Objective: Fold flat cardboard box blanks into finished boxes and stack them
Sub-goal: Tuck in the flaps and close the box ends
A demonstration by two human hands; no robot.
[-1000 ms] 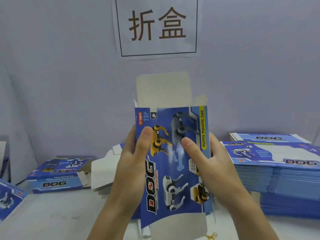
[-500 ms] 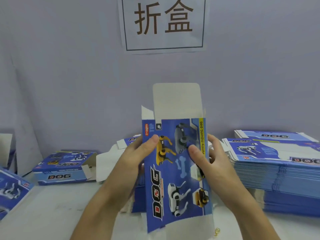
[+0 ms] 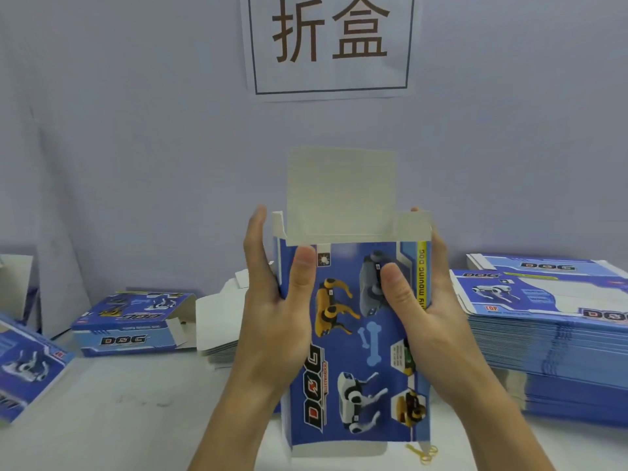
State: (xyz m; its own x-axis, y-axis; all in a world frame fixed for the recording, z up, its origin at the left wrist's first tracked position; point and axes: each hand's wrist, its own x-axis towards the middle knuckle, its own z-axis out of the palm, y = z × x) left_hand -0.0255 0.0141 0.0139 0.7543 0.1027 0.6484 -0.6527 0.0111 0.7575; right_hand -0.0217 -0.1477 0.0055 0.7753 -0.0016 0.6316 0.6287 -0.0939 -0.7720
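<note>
Upright above the table (image 3: 112,413), the box blank (image 3: 353,338) was gripped at its side creases by the left hand (image 3: 272,311) and right hand (image 3: 424,300), thumbs pressing its front; light, thin card probably buckles easily.

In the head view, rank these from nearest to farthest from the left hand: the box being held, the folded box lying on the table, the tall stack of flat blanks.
From the left hand:
1. Held box: gripped by this hand, centre.
2. Folded box: on the table, to the left.
3. Stack of flat blanks: far right, beyond the right hand.
</note>
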